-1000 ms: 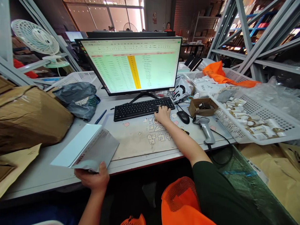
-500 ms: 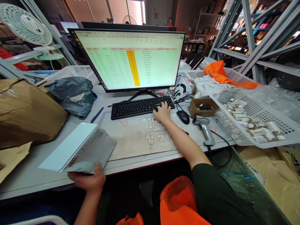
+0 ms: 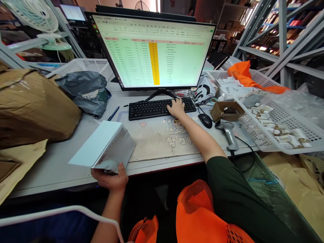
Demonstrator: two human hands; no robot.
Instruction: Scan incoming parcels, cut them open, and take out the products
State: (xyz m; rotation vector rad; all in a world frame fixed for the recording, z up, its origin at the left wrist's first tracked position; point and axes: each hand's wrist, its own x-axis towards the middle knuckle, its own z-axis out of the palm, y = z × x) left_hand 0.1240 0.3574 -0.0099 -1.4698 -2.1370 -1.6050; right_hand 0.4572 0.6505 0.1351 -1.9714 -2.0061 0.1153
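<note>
My left hand [image 3: 110, 178] grips the near end of a white and grey flat package [image 3: 103, 146], held just above the desk's front edge. My right hand [image 3: 176, 108] rests with fingers spread on the right part of a black keyboard [image 3: 152, 108]. Behind the keyboard stands a monitor [image 3: 154, 50] with a green spreadsheet and an orange column. A black mouse [image 3: 205, 120] and a grey barcode scanner [image 3: 229, 133] lie to the right of my right forearm.
A brown paper-wrapped parcel [image 3: 32, 104] and a grey plastic bag [image 3: 84, 91] sit at the left. White perforated baskets [image 3: 283, 118] with several small tubes stand at the right, beside a small open carton [image 3: 225, 110]. A fan [image 3: 35, 20] stands at the back left. Metal shelving rises at right.
The view has dropped and shifted. My left hand has brought the package slightly rightward and closer to the desk mat. My right hand has moved a little left along the keyboard.
</note>
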